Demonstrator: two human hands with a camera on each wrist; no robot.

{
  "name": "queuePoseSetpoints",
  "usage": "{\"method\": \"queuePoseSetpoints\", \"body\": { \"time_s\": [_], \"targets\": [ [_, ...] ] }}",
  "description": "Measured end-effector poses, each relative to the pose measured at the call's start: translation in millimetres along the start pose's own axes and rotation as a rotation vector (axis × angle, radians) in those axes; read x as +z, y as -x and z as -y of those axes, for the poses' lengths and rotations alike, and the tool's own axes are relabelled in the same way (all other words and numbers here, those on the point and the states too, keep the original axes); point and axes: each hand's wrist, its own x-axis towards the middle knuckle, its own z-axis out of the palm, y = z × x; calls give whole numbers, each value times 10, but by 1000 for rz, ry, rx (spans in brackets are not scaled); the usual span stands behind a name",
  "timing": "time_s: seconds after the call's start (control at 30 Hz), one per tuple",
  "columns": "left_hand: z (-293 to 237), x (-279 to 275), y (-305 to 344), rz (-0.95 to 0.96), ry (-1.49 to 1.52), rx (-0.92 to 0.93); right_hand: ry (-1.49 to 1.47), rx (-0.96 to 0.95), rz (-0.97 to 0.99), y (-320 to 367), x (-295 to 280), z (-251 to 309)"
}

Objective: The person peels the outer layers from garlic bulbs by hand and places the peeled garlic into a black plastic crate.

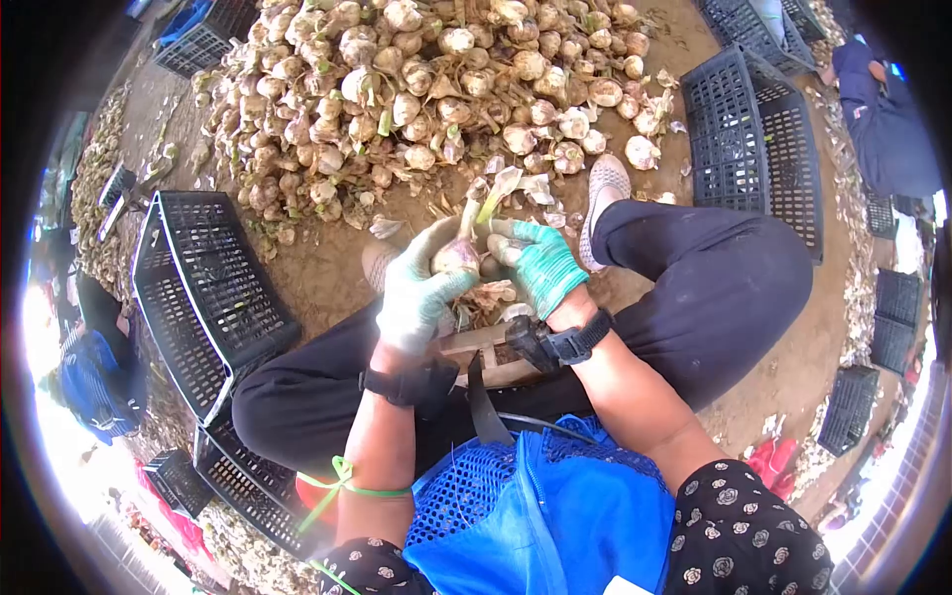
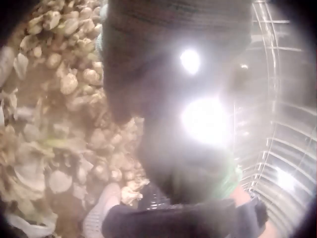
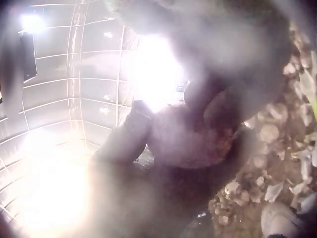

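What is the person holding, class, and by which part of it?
A garlic bulb, held by its rounded body in the left hand; whether the right hand grips it too cannot be told.

Heaped garlic bulbs (image 1: 397,109), bare dirt (image 1: 309,266) and black crates (image 1: 721,129) mark this as a produce-handling yard.

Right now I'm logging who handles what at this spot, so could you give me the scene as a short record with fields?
Left hand: gloved in white and green, holds a round, purple-tinged garlic bulb
Right hand: gloved in teal with pale fingertips, at the bulb's right side; grip unclear
Supply: large heap of pale, brown-stained garlic beyond the hands
Crates: black perforated plastic crate at left, similar crate at right
Wrist views: hazy with glare
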Motion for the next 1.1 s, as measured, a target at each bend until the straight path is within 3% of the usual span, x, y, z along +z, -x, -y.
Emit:
{"method": "queuePoseSetpoints", "body": {
  "time_s": [0.07, 0.13, 0.17, 0.2, 0.27, 0.4, 0.5, 0.6, 0.67, 0.7, 0.8, 0.83, 0.9, 1.0, 1.07, 1.1],
  "targets": [
    [57, -46, 39, 12, -213, 114, -23, 37, 15, 60, 35, 64],
    [152, -133, 14, 59, -344, 208, 296, 17, 112, 128, 68, 173],
    [155, -122, 13, 109, -473, 294, 406, -84, 139, 114, 73, 143],
    [156, -97, 39, 115, -469, 298, 360, -42, 100, 133, 85, 117],
    [125, -40, 106, 111, -156, 94, 306, -12, 104, 185, 78, 139],
    [105, -47, 142, 144, -20, 47, 261, -79, 202, 227, 58, 110],
    [134, -100, 165, 129, -45, 15, 217, -155, 95, 347, 123, 133],
    [181, -140, 161, 110, -71, 11, 412, -238, 122, 327, 60, 124],
    [151, -108, 186, 121, 6, 20, 1108, -618, 180, 249, -11, 83],
    [139, -90, 195, 134, 80, 30, 940, -428, 89, 284, 40, 87],
    [186, -86, 181, 142, 127, 49, 762, -440, 7, 209, 33, -18],
    [202, -64, 166, 144, 125, 53, 878, -679, -134, 135, -5, -155],
    [242, 1, 145, 48, 520, 23, 989, -755, -146, 227, 73, -53],
    [262, 21, 151, -50, 497, -54, 1112, -877, -182, 219, 85, -8],
    [318, 78, 183, -17, 432, 48, 1024, -954, -249, 149, 44, -18],
    [332, 71, 173, -9, 298, 112, 1011, -871, -214, 166, 46, -36]
  ]
}}
